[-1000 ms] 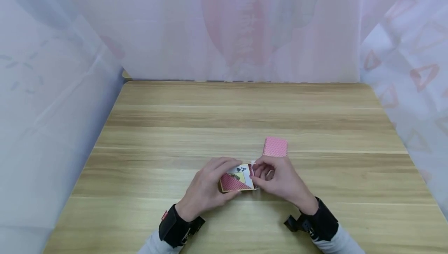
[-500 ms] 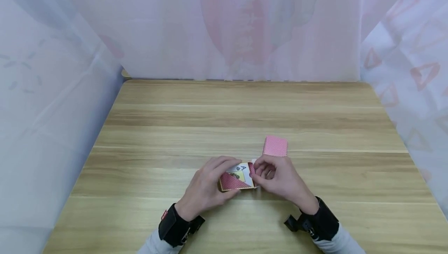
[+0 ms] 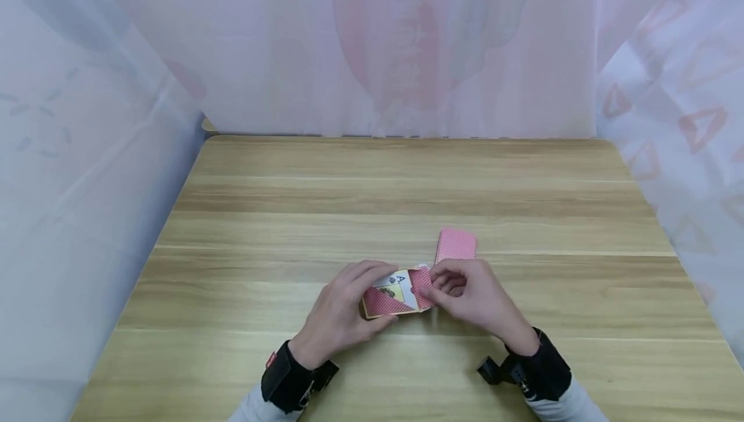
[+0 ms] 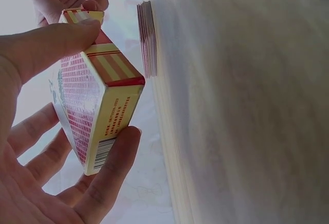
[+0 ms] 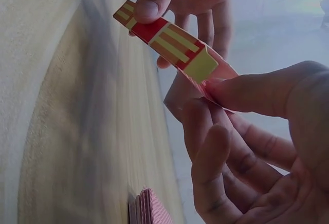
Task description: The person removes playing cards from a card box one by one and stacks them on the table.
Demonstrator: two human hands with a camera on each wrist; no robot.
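My left hand (image 3: 340, 309) grips a playing-card box (image 3: 391, 295), red-patterned with an ace of spades on its face, just above the table. In the left wrist view the box (image 4: 95, 98) sits between thumb and fingers (image 4: 110, 175). My right hand (image 3: 473, 296) pinches the box's end flap (image 3: 423, 285), seen as a red flap (image 5: 211, 77) between thumb and forefinger in the right wrist view. A stack of red-backed cards (image 3: 457, 245) lies face down on the table just beyond the right hand, also visible as the stack (image 4: 147, 39) and the cards (image 5: 151, 208).
The wooden table (image 3: 407, 196) is walled by translucent pink-and-white sheeting (image 3: 401, 41) at the back and both sides. Black wrist straps (image 3: 290, 380) sit on both forearms.
My right hand has shifted slightly right and pulled the box's flap outward, so more red shows at the box's right end. The left hand and card stack stay put.
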